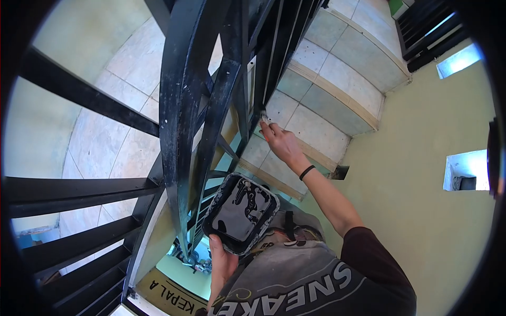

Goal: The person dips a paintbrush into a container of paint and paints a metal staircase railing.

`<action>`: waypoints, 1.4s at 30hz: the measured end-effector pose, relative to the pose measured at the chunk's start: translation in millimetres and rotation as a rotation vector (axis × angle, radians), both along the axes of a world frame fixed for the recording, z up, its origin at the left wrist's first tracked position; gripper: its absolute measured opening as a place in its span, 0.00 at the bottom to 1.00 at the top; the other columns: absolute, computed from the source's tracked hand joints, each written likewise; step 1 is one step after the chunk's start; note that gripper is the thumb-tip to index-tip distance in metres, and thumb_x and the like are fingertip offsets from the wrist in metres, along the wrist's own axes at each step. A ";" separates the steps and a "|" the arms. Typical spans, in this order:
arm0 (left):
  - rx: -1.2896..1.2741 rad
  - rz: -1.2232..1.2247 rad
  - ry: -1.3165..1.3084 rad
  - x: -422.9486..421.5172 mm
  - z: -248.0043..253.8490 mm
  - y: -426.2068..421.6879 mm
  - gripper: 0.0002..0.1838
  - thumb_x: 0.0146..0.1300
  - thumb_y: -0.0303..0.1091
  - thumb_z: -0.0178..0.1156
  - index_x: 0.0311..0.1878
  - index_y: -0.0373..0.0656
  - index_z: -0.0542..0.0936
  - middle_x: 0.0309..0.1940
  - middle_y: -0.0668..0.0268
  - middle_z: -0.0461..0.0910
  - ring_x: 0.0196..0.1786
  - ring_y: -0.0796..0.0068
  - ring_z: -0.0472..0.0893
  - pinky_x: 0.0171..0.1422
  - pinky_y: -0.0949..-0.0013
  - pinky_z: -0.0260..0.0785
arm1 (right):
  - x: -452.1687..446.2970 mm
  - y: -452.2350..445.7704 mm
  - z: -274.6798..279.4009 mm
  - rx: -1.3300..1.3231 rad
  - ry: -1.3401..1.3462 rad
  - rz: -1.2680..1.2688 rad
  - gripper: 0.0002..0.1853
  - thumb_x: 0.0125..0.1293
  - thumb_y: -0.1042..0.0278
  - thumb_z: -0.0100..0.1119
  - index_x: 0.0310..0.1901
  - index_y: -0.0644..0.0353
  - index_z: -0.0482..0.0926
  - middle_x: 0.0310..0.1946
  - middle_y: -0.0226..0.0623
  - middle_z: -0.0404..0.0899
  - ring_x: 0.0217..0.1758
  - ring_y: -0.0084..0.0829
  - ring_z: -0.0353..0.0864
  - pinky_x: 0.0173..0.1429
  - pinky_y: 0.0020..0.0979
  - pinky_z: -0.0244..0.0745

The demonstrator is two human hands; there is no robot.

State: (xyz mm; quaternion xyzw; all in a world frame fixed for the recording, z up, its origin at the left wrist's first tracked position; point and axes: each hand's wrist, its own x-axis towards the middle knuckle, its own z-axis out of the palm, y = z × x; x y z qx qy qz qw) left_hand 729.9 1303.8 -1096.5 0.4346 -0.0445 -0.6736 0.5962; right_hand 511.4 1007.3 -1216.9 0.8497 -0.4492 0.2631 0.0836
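Note:
My left hand (223, 259) is closed on the near edge of a rectangular tub (271, 209) of glossy black paint (237, 208). Dried paint is crusted along its rim. My right hand (282, 143), stretched out over the stairs, pinches a small paintbrush (264, 116). Its tip is at the lower part of a dark stair railing bar, and I cannot tell whether they touch. Fingers hide most of the brush handle. The black metal railing (179, 105), with pale specks on it, rises to the left of the tub.
Tiled steps (316, 118) with dark spots climb to the upper right. A yellowish wall (416, 137) with small square openings bounds the right side. More black bars (79, 192) cross at the left, above a tiled floor. "KEPALA" is lettered on a low beam (168, 295).

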 end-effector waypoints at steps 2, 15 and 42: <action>0.012 -0.021 -0.042 -0.3 1.7 0.2 0.48 0.69 0.70 0.55 0.82 0.49 0.58 0.79 0.65 0.65 0.79 0.62 0.65 0.83 0.51 0.58 | 0.2 3.9 1.7 0.036 -0.032 0.039 0.19 0.72 0.60 0.64 0.60 0.58 0.80 0.34 0.36 0.77 0.20 0.37 0.80 0.25 0.34 0.78; 0.032 -0.058 -0.089 -3.0 -2.1 -0.9 0.48 0.70 0.71 0.53 0.83 0.49 0.58 0.80 0.66 0.64 0.81 0.62 0.64 0.84 0.50 0.55 | -21.5 7.0 16.3 -0.056 -0.072 0.036 0.20 0.69 0.63 0.67 0.60 0.57 0.80 0.35 0.35 0.75 0.20 0.34 0.79 0.24 0.35 0.76; 0.048 -0.199 -0.234 -17.0 31.9 -40.0 0.48 0.68 0.74 0.53 0.82 0.53 0.60 0.78 0.65 0.67 0.78 0.59 0.68 0.80 0.48 0.61 | -44.2 27.6 -5.7 0.326 -0.751 -0.203 0.17 0.76 0.57 0.60 0.58 0.59 0.82 0.36 0.42 0.85 0.24 0.32 0.85 0.28 0.31 0.79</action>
